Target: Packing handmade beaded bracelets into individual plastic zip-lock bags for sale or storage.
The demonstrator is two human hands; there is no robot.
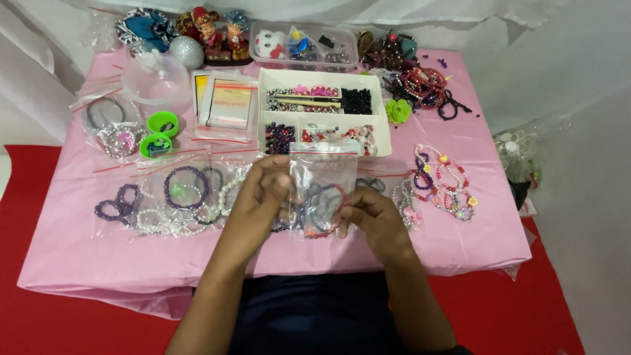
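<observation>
I hold a small clear zip bag (pixel 322 187) upright over the pink table (pixel 79 256). Beaded bracelets, red and dark, sit in its lower half. My left hand (pixel 259 197) pinches the bag's left edge near the top. Its lower right corner is gripped by my right hand (pixel 371 220). Under the bag lie more bagged bead bracelets (pixel 181 194) in purple, white and black.
A white divided tray (pixel 384 118) of beads stands behind the bag. Loose bracelets (pixel 447 184) lie at the right. Two green cups (pixel 158 135), clear bowl (pixel 154 79), packets (pixel 227 105), clear box (pixel 305 46) and figurines (pixel 220 33) fill the back. Red floor surrounds the table.
</observation>
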